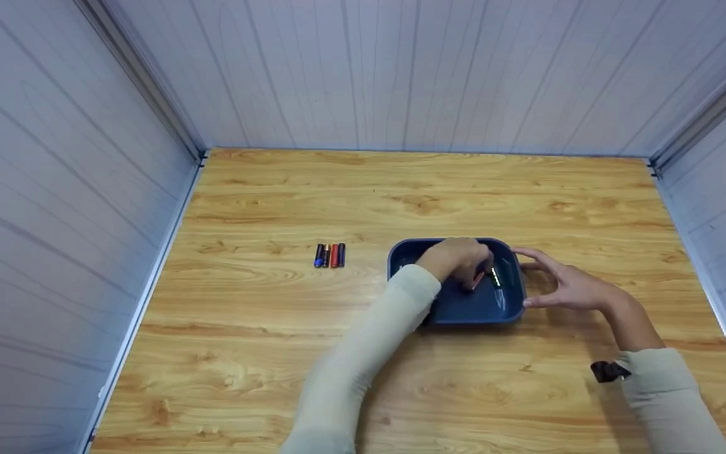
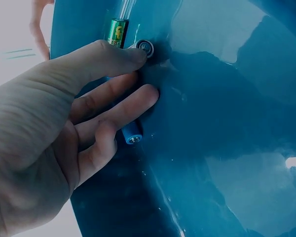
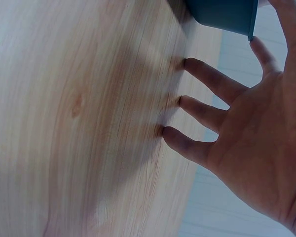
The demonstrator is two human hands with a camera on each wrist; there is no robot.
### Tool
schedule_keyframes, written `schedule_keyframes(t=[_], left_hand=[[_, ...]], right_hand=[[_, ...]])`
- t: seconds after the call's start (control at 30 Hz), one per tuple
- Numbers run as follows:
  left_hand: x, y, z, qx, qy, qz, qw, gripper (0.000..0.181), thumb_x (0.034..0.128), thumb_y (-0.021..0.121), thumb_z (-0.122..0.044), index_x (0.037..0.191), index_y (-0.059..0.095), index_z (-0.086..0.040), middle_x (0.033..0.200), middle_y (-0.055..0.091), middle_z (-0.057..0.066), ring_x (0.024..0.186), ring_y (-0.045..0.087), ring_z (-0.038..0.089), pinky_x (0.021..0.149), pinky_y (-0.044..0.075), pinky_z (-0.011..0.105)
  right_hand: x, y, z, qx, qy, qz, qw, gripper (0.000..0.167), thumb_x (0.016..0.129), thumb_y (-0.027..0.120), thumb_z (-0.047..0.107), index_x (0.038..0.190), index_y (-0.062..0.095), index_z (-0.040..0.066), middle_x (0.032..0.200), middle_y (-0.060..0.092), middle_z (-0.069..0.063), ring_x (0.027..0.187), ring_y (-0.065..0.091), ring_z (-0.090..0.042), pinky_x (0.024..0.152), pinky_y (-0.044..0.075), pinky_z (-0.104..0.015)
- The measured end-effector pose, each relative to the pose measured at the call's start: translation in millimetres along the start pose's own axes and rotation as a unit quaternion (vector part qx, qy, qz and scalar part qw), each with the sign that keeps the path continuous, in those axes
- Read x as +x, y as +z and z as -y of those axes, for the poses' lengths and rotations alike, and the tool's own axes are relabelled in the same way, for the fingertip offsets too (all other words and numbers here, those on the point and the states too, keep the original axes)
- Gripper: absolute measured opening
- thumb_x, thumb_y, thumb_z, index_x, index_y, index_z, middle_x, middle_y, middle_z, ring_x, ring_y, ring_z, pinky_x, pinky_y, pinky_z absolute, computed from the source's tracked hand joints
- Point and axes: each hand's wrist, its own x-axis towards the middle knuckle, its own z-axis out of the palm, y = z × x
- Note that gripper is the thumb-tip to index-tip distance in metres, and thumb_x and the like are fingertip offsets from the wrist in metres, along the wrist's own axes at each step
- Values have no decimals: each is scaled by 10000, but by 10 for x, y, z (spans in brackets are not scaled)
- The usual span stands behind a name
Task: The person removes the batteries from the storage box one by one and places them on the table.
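Note:
A dark blue tray [image 1: 473, 312] stands on the table, and my left hand [image 1: 460, 255] reaches down into it. Between that hand's thumb and fingers is a battery [image 2: 144, 48], seen end-on and pinched near the tray floor; in the head view a reddish battery [image 1: 478, 280] shows at the fingertips. A green battery [image 2: 117, 32] lies just beyond the thumb, and a blue battery [image 2: 132, 136] lies under the fingers. My right hand [image 1: 568, 287] is spread at the tray's right side, its thumb and a finger at the rim, other fingertips touching the table.
Left of the tray, several batteries [image 1: 334, 255] lie side by side in a row on the wooden table [image 1: 243, 328]. Pale panels [image 1: 363, 75] wall in the back and both sides. A dark object [image 1: 609, 371] is at the right cuff.

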Motion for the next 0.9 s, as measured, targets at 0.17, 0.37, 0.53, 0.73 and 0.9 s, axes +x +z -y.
schedule_keyframes(t=[0.17,0.37,0.53,0.73,0.9], left_hand=[[-5,49,13,140,80,-301,9994,473,975,899,-284,1402,701,-239,1363,733,4,1135,632,147,1049,592,307],[-2,87,23,263,206,-558,9979,330,973,905,-274,1248,735,-209,1267,762,3,1088,649,155,1018,596,328],[7,79,24,268,204,-519,9981,292,978,887,-245,1224,735,-203,1224,744,1,1042,625,156,952,577,325],[35,69,34,211,153,-465,9986,283,978,870,-230,1228,742,-198,1228,738,2,1039,618,159,925,557,319],[34,50,43,75,162,-385,9991,298,985,857,-214,1263,752,-196,1265,737,7,1052,611,159,924,549,316]], right_hand=[[5,-1,-6,27,-79,42,10000,1003,1007,873,217,1795,255,260,1799,376,-284,1640,384,-579,1200,413,-782],[19,3,-21,91,-94,78,9999,996,1018,860,215,1800,245,270,1812,347,-284,1652,362,-575,1197,421,-784],[20,5,-24,54,-98,73,9999,1001,1015,863,220,1802,247,278,1817,351,-271,1648,370,-574,1215,357,-846],[13,1,-15,9,-213,50,9998,1002,1011,862,188,1804,252,254,1797,382,-290,1637,364,-583,1220,321,-868],[16,1,-14,26,-204,52,9998,1006,1005,870,194,1802,260,256,1795,388,-287,1638,359,-577,1225,322,-862]])
